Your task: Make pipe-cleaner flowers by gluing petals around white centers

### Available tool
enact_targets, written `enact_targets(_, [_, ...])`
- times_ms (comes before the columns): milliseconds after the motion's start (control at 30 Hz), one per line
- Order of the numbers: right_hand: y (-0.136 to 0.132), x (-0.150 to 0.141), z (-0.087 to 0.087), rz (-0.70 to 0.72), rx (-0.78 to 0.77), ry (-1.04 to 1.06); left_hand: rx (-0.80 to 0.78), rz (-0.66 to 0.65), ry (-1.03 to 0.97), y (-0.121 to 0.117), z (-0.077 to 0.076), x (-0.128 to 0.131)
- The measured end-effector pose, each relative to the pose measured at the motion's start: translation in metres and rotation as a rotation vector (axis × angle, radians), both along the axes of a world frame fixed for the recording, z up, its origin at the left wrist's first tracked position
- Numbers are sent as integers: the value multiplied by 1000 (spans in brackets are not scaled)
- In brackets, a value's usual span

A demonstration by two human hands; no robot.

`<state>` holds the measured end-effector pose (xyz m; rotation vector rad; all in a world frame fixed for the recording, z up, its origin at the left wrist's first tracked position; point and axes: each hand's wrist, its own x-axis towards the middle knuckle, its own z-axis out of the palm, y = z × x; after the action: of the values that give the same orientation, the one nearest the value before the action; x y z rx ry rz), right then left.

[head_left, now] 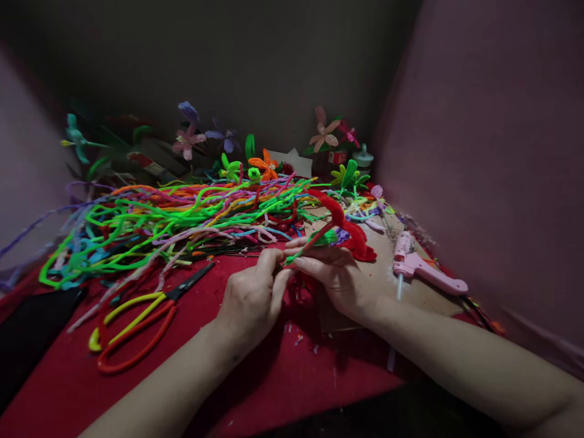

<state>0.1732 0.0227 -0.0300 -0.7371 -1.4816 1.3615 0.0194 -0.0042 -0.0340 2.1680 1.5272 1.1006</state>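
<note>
A red pipe-cleaner flower [358,238] with a fuzzy green stem is held between my two hands, tilted with its petals toward the right. My right hand [340,277] pinches its green part between thumb and fingers. Close beside it, my left hand [253,292] is closed with thumb and index finger at the lower end of the stem; its fingertips are partly hidden. A green fuzzy piece [326,237] shows just above my right fingers. Scissors [137,328] with one yellow and one red handle loop lie left of my left hand.
A heap of colourful pipe cleaners [182,213] spreads behind my hands. On a cardboard sheet [387,292] at right rests a pink glue gun [420,267]. Finished flowers, such as an orange one [264,164], stand along the back wall. Scraps dot the red tablecloth [292,383].
</note>
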Motion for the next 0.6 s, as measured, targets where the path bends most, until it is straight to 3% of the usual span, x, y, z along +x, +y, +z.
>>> enact_targets(133, [0,-2,-2,-25,-45,4,177,44,209,3,-11,-5])
enact_targets(333, [2,-3,-14,-27,-89,57,389,-88,373,4,-8,-6])
enact_targets(467, [0,-2,-6,4,-73,-26,307,-175,178,1,-6,-4])
enact_targets(600, [-3,-2,5,19,-3,-52,50,-116,-144,-2,-1,1])
